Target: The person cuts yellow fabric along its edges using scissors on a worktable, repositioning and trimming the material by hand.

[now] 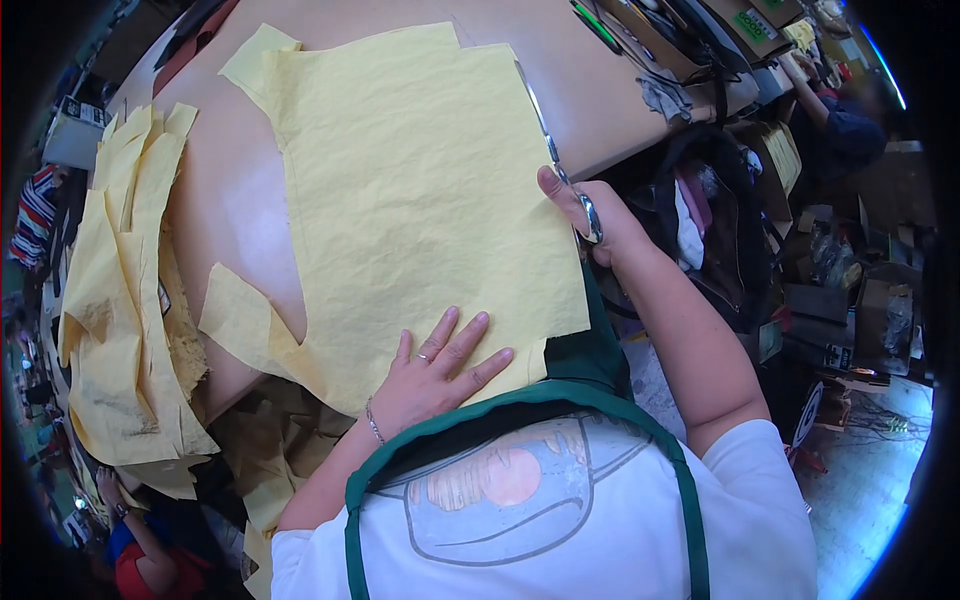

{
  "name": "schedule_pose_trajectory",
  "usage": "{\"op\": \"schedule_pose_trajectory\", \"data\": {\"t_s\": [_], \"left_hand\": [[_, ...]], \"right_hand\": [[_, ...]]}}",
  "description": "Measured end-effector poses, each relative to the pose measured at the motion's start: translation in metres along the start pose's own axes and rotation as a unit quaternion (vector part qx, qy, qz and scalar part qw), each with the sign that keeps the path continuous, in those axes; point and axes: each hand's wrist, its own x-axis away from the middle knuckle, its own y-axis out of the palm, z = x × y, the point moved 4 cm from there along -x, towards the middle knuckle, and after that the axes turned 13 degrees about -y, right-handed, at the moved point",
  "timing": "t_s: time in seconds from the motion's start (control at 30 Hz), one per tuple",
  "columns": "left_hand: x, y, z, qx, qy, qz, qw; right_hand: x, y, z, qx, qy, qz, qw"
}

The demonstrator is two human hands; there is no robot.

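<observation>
A large pale yellow sheet (410, 180), cloth or paper, lies over the table with its near edge against the apron. My left hand (440, 365) rests flat on its lower part, fingers spread, a ring and a bracelet showing. At the sheet's right edge, my right hand (608, 222) grips a pair of metal scissors (590, 222), thumb at the handle loop. The blades point away from me along that edge, partly hidden by the sheet. A narrower yellow piece (245, 325) sticks out on the left.
Several yellow pieces (125, 300) are heaped at the table's (225, 190) left edge. Boxes and cords (670, 40) sit at the far right corner. A dark open bag (710, 220) is beside the table. Other people (845, 125) are at the right and lower left.
</observation>
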Motion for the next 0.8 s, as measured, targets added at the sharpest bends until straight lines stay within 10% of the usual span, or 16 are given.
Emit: {"op": "schedule_pose_trajectory", "data": {"t_s": [0.8], "left_hand": [[0.013, 0.0, -0.001, 0.031, 0.032, 0.029, 0.999]], "right_hand": [[-0.025, -0.003, -0.003, -0.043, 0.014, 0.028, 0.999]]}}
